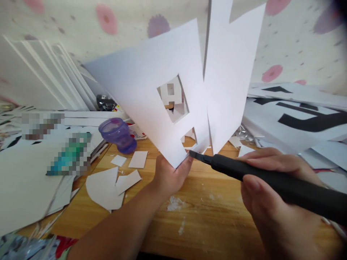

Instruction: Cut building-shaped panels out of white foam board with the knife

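Since the white cut-out board (pixel 143 76) is held tilted above the wooden table (pixel 162 233), its lower corner pinched by fingers of the left hand (pixel 168 176), that thumb should probably be set clear of the adjacent blade (pixel 199 156); light strokes are best made with the black cutter (pixel 287 187), pinched between thumb and fingers of the right hand (pixel 276 220).

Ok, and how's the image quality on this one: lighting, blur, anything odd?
All in the head view: the board is brightly lit, greyer toward its far left corner; the right hand looks soft toward the bottom edge; the flowered backdrop looks slightly soft too; two patches at left are pixelated; the top right corner darkens.
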A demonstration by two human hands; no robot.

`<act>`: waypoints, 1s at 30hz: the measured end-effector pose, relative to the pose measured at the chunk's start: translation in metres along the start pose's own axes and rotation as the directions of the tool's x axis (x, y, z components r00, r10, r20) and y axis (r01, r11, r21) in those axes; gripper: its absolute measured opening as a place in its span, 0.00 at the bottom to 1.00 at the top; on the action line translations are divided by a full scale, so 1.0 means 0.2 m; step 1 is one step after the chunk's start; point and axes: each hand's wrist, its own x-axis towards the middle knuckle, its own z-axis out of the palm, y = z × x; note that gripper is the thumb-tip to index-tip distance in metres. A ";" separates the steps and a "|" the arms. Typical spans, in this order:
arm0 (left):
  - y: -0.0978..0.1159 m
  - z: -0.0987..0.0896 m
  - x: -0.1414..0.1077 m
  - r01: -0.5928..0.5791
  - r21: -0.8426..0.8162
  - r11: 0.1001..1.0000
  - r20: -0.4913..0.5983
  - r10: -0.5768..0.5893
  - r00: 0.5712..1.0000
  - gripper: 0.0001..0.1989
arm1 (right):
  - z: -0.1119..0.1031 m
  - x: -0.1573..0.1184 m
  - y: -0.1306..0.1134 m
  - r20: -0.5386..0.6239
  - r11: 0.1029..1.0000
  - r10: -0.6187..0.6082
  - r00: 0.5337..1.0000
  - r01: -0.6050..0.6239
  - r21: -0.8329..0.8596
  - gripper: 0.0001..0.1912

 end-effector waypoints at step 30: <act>0.01 0.00 0.00 -0.079 -0.038 0.996 0.044 0.081 0.996 0.13 | -0.11 0.06 0.12 0.041 0.993 -0.091 0.995 0.087 0.084 0.09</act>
